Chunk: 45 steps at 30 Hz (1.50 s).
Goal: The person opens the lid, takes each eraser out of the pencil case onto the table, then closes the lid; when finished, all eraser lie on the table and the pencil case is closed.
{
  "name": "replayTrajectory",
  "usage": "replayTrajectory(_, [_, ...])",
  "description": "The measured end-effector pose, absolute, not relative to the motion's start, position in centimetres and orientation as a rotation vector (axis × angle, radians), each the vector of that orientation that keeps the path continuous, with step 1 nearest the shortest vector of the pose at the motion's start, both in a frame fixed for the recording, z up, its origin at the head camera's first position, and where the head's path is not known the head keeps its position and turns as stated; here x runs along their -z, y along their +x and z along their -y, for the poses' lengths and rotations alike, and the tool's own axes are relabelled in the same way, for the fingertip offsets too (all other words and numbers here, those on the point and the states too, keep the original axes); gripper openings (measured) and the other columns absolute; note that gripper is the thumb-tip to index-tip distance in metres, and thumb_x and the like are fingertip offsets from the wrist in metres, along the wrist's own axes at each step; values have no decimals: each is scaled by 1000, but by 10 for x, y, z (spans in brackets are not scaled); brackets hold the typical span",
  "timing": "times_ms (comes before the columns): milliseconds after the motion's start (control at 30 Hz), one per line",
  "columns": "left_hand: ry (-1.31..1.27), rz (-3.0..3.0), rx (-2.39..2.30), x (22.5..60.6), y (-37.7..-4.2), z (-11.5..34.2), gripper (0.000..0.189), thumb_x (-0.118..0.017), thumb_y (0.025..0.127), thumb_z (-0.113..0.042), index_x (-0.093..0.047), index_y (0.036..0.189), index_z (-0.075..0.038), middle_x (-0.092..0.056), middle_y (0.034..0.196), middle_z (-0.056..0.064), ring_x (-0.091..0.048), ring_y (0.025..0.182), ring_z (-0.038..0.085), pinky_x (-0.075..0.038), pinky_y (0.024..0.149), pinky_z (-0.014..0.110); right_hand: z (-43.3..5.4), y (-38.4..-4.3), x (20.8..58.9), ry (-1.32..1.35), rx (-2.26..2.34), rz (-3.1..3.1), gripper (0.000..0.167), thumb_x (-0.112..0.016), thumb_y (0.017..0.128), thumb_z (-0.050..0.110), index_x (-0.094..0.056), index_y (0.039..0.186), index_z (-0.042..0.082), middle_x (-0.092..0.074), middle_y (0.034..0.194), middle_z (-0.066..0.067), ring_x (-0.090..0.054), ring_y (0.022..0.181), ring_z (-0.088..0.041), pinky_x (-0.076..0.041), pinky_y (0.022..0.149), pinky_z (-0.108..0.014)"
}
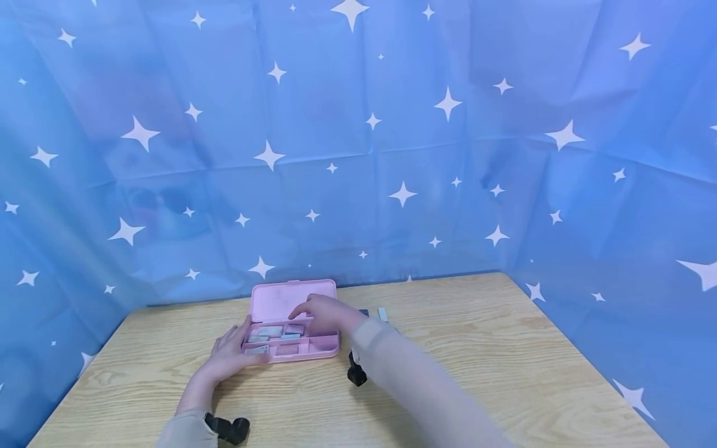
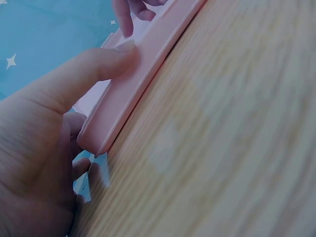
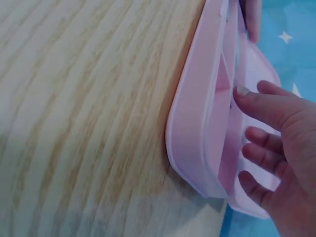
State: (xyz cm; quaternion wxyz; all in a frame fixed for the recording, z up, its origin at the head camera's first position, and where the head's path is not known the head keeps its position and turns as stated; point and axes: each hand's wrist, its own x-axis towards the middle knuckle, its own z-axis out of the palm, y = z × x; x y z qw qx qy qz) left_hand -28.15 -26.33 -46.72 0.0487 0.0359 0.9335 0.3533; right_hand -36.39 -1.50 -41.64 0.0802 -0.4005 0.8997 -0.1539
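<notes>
A pink pencil case (image 1: 322, 356) lies on the table with its lid (image 1: 269, 302) folded back. Several small eraser-like blocks sit in its compartments, among them a pale one (image 1: 271, 331), a purple one (image 1: 294, 330) and a pinkish one (image 1: 287, 350) in the front row. My left hand (image 1: 226, 354) grips the case's left end, thumb over the front wall and the other fingers round the side. Over the right part of the case is my right hand (image 1: 325, 311), its fingers loosely bent with nothing between them. In the right wrist view the thumb is close to a divider.
Beyond my right wrist, a small pale block (image 1: 383, 314) and a dark item (image 1: 364, 312) lie on the wooden table (image 1: 476, 348). A blue star-patterned curtain (image 1: 336, 205) hangs behind the table and along its sides.
</notes>
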Motion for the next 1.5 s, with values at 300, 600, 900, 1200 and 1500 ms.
replayTrajectory(300, [116,-2850,-1069,465,-280,261,118,-79,72,-49,-8,155,-4,-14,155,32,-3,142,49,2,109,67,20,-363,418,-1239,314,-2723,44,-76,85,18,-67,126,30,-58,105,2,-52,88,-8,-45,80,-20])
replayTrajectory(600, [126,-2847,-1084,469,-282,262,118,-79,72,-50,-9,155,-4,-14,155,32,-3,142,48,3,110,67,24,-364,422,-1248,233,-2753,47,-75,85,16,-66,126,38,-55,102,2,-48,83,-6,-44,75,-18])
replayTrajectory(900, [124,-2856,-1061,468,-281,263,120,-79,71,-51,-8,155,-3,-14,154,33,-4,142,49,4,110,66,26,-362,424,-1269,169,-2764,51,-73,86,12,-64,127,41,-48,94,5,-44,79,-8,-40,69,-19])
replayTrajectory(1200, [118,-2855,-1048,467,-280,263,118,-79,72,-49,-9,155,-3,-14,154,32,-3,142,49,3,110,66,29,-365,427,-1246,144,-2772,48,-72,88,16,-63,127,43,-47,93,6,-43,80,-8,-39,69,-19])
replayTrajectory(1500, [117,-2857,-1059,468,-281,264,118,-79,72,-49,-9,155,-3,-14,154,32,-3,142,49,3,109,67,29,-364,426,-1257,118,-2776,36,-68,92,22,-66,124,38,-48,97,5,-45,83,-8,-41,74,-21])
